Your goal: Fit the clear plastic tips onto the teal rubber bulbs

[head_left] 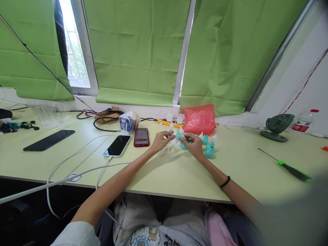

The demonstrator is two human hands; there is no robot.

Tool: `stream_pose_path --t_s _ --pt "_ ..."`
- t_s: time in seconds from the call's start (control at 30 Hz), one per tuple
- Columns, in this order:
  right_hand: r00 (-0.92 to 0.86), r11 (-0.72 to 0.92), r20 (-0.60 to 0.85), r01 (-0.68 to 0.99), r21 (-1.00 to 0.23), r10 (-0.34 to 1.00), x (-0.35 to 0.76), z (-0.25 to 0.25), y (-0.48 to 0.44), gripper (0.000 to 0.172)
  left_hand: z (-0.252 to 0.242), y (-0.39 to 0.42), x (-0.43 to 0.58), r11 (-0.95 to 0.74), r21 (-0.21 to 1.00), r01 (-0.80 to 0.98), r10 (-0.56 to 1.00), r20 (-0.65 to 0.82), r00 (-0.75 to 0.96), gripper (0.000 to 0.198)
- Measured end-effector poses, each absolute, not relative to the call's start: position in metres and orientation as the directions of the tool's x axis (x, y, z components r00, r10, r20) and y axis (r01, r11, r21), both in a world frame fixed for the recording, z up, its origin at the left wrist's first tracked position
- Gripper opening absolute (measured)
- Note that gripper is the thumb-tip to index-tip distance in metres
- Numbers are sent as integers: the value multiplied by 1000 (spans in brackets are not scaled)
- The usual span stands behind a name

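Note:
My right hand (pixel 193 146) grips a small round teal bottle (pixel 182 146) over the table, with a white pointed tip (pixel 181 131) standing on top of it. Close by on its left, my left hand (pixel 161 140) has its thumb and fingers pinched together; whatever they hold is too small to make out. Small white pieces (pixel 169 149) lie in a loose pile below the hands. More teal bottles stand just right of my right hand, among them a wide-mouthed one (pixel 210 152). Others behind the hands are partly hidden.
Behind the hands lie a red bubble-wrap bag (pixel 200 119) and an orange power strip (pixel 167 123). To the left are a red-cased phone (pixel 141 137), a white-cased phone (pixel 118 146) on a cable and a black phone (pixel 48 140). A screwdriver (pixel 294 171) and fan (pixel 278 126) sit right.

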State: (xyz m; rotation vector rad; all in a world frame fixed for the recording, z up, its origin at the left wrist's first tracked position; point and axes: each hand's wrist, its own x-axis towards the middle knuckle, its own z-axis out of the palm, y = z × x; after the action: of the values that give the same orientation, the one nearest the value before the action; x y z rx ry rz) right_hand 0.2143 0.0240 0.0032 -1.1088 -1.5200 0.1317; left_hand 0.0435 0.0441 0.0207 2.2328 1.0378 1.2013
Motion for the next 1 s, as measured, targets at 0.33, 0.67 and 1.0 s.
stream_pose_path --t_s 0.33,0.67,1.0 --pt "131 457 833 785 -418 537 238 10 36 52 23 59 19 -628 399 668 775 242 584 35" --pt "-109 275 777 957 -86 620 241 2 36 42 20 62 22 -710 420 565 683 219 696 28" --pt "-84 305 805 944 -124 588 244 0 43 44 19 64 27 -651 526 547 756 382 532 24"
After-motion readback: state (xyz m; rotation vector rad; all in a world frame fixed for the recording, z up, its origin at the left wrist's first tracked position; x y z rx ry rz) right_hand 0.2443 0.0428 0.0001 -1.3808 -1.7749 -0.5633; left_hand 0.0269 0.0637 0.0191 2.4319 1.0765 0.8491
